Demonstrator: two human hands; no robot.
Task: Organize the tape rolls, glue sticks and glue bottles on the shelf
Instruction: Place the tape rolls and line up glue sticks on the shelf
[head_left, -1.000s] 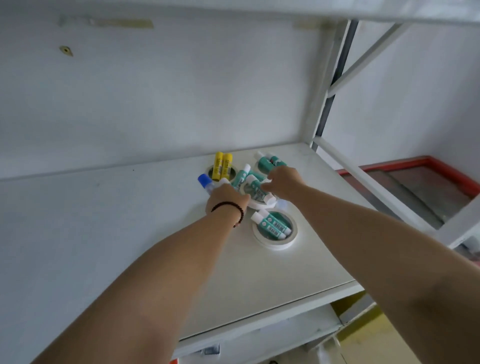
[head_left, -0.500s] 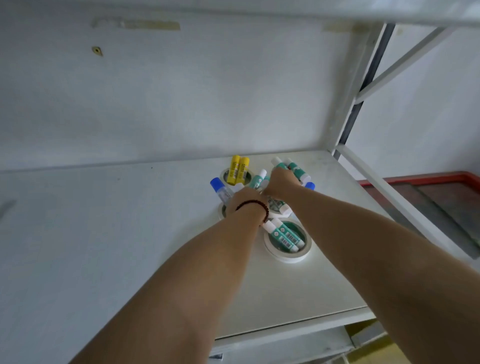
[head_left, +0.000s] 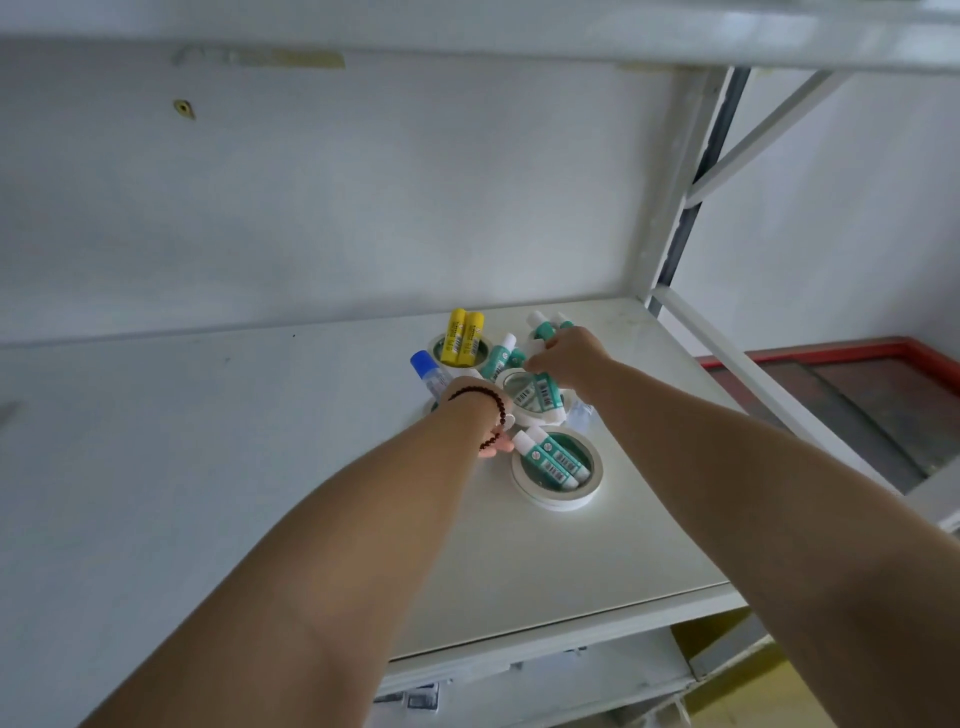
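The left hand (head_left: 475, 402), with a bead bracelet (head_left: 491, 410) at its wrist, reaches down among the tape rolls; whether it holds anything cannot be told. Just left of it lies a blue-capped glue bottle (head_left: 428, 370); beyond stand yellow glue sticks (head_left: 466, 338). Rightward, a tape roll (head_left: 557, 470) cradles green glue sticks (head_left: 550, 457). The right hand (head_left: 569, 358) pinches a green stick on the shelf (head_left: 571, 561).

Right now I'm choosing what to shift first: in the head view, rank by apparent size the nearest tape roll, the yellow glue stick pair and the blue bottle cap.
Largest to smallest as they appear:
1. Nearest tape roll, clearly widest, though also closest to the camera.
2. Yellow glue stick pair.
3. Blue bottle cap, smallest; its bottle is partly hidden by the left wrist.
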